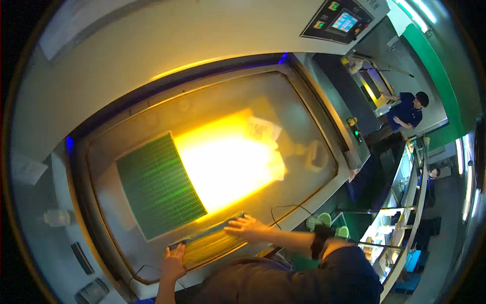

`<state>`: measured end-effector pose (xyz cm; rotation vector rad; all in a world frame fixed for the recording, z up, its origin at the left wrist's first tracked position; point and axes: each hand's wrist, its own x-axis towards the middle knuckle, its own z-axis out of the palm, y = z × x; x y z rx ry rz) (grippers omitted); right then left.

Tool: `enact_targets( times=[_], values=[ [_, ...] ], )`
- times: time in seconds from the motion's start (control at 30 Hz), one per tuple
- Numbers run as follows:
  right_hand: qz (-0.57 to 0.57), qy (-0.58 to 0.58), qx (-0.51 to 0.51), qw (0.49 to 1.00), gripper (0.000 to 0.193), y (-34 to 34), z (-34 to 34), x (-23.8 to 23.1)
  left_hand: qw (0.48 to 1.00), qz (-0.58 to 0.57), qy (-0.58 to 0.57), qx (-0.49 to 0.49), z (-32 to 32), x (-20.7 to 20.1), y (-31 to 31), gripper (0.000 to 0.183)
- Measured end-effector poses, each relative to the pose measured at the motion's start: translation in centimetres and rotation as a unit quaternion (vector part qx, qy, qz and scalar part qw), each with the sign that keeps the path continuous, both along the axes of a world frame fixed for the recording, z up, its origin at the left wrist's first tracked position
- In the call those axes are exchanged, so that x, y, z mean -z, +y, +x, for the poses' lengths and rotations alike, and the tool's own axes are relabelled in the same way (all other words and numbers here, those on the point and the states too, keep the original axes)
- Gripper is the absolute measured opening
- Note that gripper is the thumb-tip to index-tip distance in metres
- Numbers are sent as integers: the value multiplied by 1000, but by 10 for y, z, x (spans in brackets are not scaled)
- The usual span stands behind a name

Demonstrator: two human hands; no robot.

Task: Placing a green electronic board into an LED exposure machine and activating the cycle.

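Head view: both hands lie flat, holding nothing, on a yellow panel (212,243) at the lower centre of the frame, on the near edge of the glass bed (298,131). The left hand (174,261) presses its lower-left end, the right hand (246,227) its upper-right end, fingers spread. The panel's long axis runs lower left to upper right, along the bed edge. A green panel (159,185) lies just above. An uneven push could skew the yellow panel or slide it onto the green one; glare hides the bed's centre.
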<state>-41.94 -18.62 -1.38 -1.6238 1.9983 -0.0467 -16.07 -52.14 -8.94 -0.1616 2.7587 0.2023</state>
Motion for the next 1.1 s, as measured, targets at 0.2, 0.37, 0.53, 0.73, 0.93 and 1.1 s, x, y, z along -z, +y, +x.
enact_targets(
  times=[0.2,0.37,0.53,0.73,0.93,1.1],
  values=[
    [-72,44,38,996,72,43,16,0,992,99,-27,-67,-6,-99,77,73],
    [-6,-152,7,988,67,143,0,-55,922,349,-133,-106,23,-151,191,76],
    [148,-182,6,972,47,244,21,-57,864,327,-344,-166,39,-105,319,76],
    [-50,-74,172,981,51,338,26,-21,967,211,-53,-134,1,-23,398,69],
    [12,-129,253,959,58,398,24,-24,828,235,64,-505,49,193,361,41],
    [102,-108,344,927,52,496,44,4,885,172,6,-432,17,217,334,44]
  ],
)
